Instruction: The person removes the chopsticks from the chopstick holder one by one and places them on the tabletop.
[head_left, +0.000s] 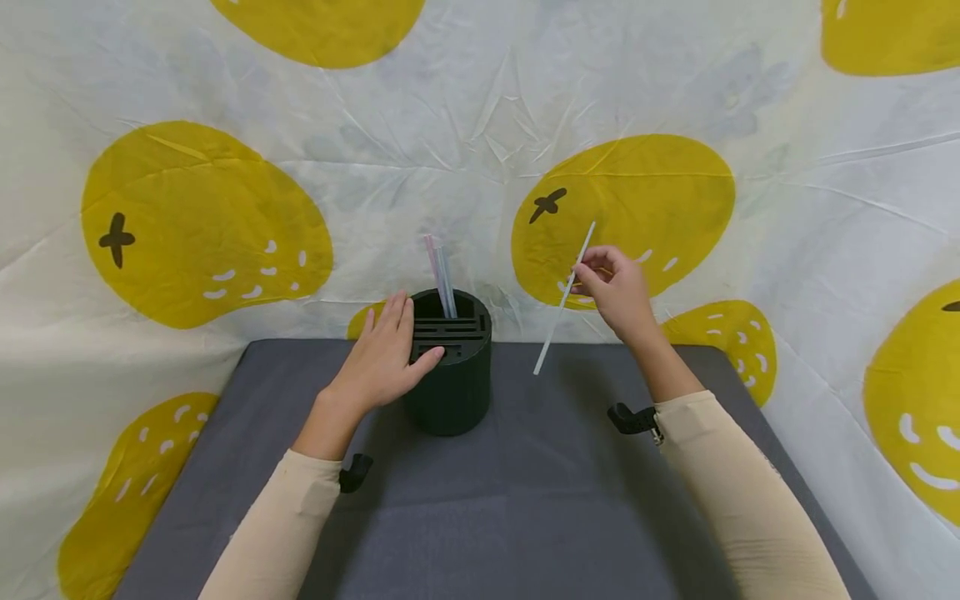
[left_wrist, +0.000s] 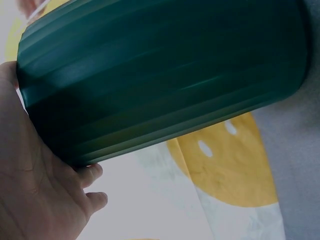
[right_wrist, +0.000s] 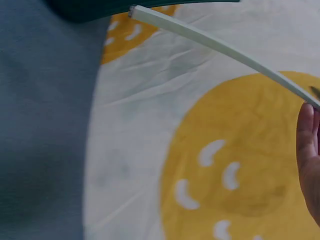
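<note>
A dark green knife holder (head_left: 453,396), round with a slotted top, stands upright at the back of the table. My left hand (head_left: 381,358) rests on its left rim, fingers straight and thumb spread over the slots. In the left wrist view, the holder's ribbed wall (left_wrist: 165,75) fills most of the picture. To the right of it, my right hand (head_left: 618,293) pinches a thin white straw (head_left: 556,321) near its upper part, and the straw slants down toward the left. Several straws, one pinkish (head_left: 432,257) and others clear bluish (head_left: 446,283), stick up from the holder's rear opening.
A dark grey cloth covers the table (head_left: 495,517). Close behind the table's back edge hangs a white curtain (head_left: 450,108) with large yellow fruit shapes. Black straps sit around both wrists.
</note>
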